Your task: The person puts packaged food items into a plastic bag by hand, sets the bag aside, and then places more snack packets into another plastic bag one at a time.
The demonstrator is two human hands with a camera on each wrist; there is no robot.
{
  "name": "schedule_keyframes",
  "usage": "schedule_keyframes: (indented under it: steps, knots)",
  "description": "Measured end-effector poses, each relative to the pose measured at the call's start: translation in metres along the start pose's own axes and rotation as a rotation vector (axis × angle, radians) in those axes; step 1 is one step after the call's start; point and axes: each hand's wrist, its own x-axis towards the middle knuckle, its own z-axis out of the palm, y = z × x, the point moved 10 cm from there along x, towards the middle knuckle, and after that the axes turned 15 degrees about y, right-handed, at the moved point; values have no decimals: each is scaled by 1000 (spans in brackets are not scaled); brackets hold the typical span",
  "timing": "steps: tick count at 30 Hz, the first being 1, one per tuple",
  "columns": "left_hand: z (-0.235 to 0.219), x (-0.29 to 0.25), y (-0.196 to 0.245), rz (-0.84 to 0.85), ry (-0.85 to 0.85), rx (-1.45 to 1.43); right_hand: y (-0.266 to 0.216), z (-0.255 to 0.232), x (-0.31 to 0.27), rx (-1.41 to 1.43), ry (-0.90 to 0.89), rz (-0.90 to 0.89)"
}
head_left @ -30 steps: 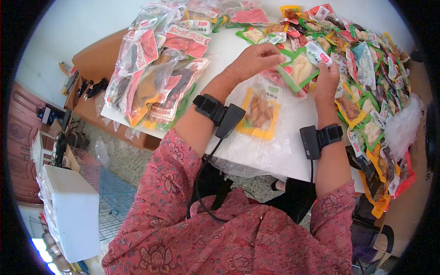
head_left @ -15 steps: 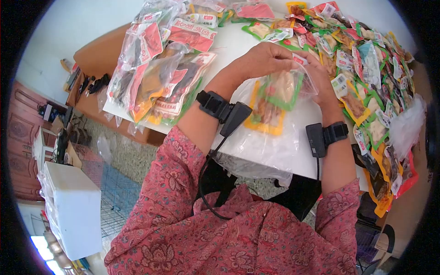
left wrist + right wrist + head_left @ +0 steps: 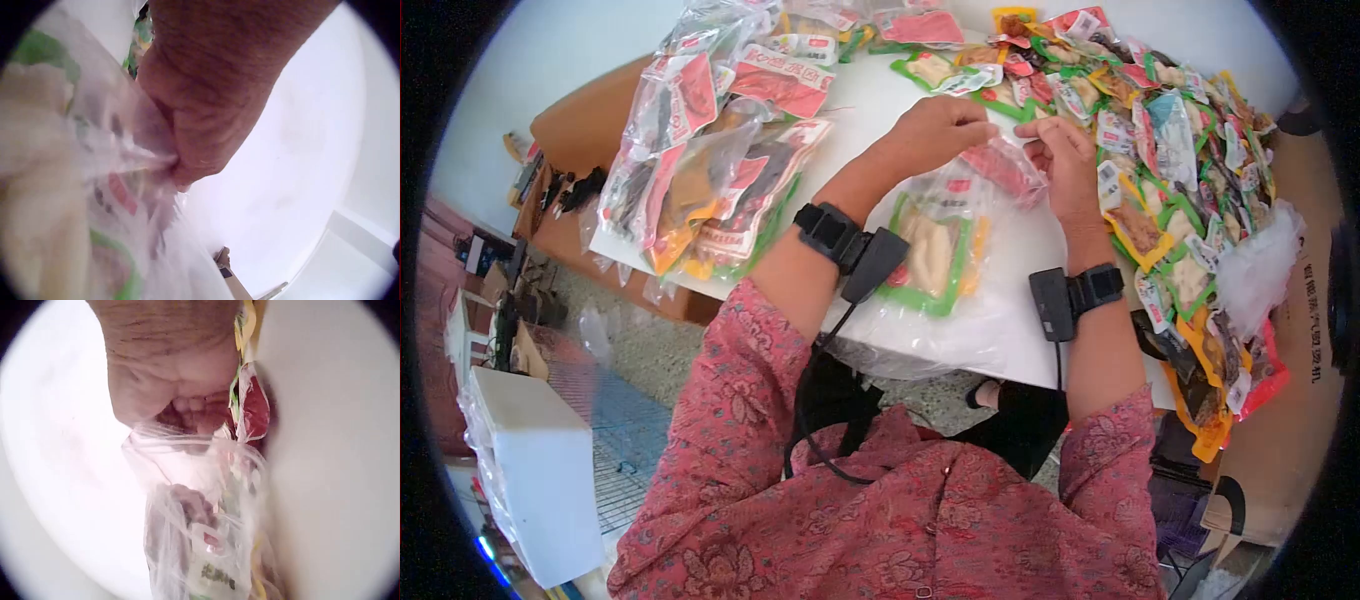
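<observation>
A clear plastic bag [image 3: 940, 335] lies at the middle of the white table, a green-edged packet [image 3: 928, 255] with pale contents inside it over a yellow-edged one. My left hand [image 3: 925, 135] pinches the bag's upper edge; the left wrist view shows the hand [image 3: 209, 94] with thumb and fingers closed on the crumpled film [image 3: 144, 162]. Opposite it, my right hand [image 3: 1065, 170] has curled fingers at the bag's other side. In the right wrist view that hand [image 3: 175, 369] grips the rim of the bag [image 3: 187, 450]. A red packet [image 3: 1005, 170] shows between the hands.
Larger clear bags of packets [image 3: 700, 150] cover the table's left side. A heap of colourful packets [image 3: 1170, 150] fills the right, with crumpled clear plastic [image 3: 1260, 265] at its edge. A cardboard box [image 3: 1290, 400] stands at the right.
The green-edged packet went from my right hand into the clear bag and down over the yellow-edged one. My hands have moved apart at the bag's upper edge.
</observation>
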Motion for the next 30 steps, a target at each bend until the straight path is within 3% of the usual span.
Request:
schedule_keyframes:
  steps: [1, 3, 4, 7, 11, 13, 19, 26, 30]
  knots:
    - [2, -2, -4, -31, 3, 40, -1, -2, 2, -13, 0, -8]
    - [4, -4, -7, -54, 13, 72, -5, -35, 8, -25, 304, -52]
    - [7, -5, -10, -54, 2, 100, -7, -43, 10, -9, 366, -58]
    - [15, -10, -14, -51, 1, 116, -12, -55, 11, -19, 460, -136]
    - [21, -16, -10, -35, -25, 201, -19, -64, 19, 36, 442, -266]
    - [21, -16, -5, -5, -24, 221, -33, -73, 14, -160, 548, -412]
    - [16, -15, -14, -75, 32, 174, -26, -71, 19, -490, 480, -500]
    - [3, -6, -28, -147, 126, 11, -16, -55, 17, -440, 399, -442]
    - [5, -5, -38, -196, 120, -59, -19, -42, 13, -689, 365, -588]
